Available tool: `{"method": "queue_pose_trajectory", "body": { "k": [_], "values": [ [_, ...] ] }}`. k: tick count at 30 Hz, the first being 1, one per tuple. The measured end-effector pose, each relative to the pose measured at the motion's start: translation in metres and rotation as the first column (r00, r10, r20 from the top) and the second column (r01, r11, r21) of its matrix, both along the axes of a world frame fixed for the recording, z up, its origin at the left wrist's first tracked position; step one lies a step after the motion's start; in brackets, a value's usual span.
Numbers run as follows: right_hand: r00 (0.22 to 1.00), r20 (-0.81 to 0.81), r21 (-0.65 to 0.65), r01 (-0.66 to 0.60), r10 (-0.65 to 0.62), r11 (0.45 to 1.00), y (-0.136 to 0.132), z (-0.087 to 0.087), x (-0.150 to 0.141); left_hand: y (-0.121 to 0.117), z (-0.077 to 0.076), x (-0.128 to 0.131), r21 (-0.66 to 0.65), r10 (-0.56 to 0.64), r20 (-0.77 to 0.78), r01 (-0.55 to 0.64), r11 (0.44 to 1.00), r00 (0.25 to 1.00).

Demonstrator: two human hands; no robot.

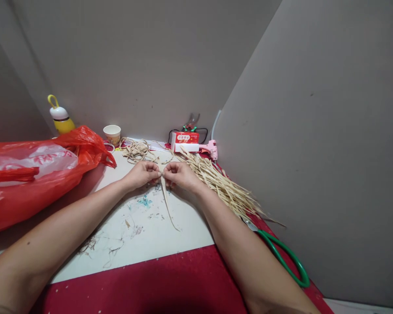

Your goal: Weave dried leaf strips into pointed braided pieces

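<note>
A pale, flat strip of dried plant fibre [165, 198] hangs between my hands, its thin tail trailing down over the white board. My left hand [144, 173] pinches it from one side with thumb and forefinger. Close against it, my right hand [180, 175] pinches the same strip from the other side. Fingertips hide the part being held. Behind my hands lies a loose coil of twisted fibre cord [136, 150]. A bundle of similar dry strips [222, 181] spreads beside my right forearm.
Left stands a red plastic bag [85, 152], with a yellow bottle [63, 124] and paper cup [112, 134] behind. A red-and-white box [186, 140] and pink tool [211, 149] sit by the back wall. Green-handled scissors [286, 257] lie right. Scraps litter the white board [144, 248].
</note>
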State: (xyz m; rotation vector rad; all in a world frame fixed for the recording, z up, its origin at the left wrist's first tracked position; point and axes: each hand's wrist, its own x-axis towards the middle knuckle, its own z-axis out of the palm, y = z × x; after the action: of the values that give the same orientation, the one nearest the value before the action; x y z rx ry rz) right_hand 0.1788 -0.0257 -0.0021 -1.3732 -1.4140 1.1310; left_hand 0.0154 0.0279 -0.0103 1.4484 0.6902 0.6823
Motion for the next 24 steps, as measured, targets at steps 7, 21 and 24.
{"method": "queue_pose_trajectory", "body": {
  "k": [7,21,24],
  "values": [
    [0.976,0.211,0.123,0.027,-0.053,0.992,0.007,-0.011,0.000,-0.001,0.003,-0.001,-0.037,-0.006,0.039,0.007,0.999,0.999],
    [0.986,-0.094,0.061,0.141,-0.135,0.988,0.009,-0.013,0.000,0.004,0.006,-0.002,-0.249,0.030,0.212,0.024,0.968,0.977],
    [0.984,-0.136,0.066,0.129,-0.119,0.990,0.010,-0.018,-0.001,0.005,0.007,-0.003,-0.291,0.028,0.224,0.039,0.956,0.974]
  ]
}}
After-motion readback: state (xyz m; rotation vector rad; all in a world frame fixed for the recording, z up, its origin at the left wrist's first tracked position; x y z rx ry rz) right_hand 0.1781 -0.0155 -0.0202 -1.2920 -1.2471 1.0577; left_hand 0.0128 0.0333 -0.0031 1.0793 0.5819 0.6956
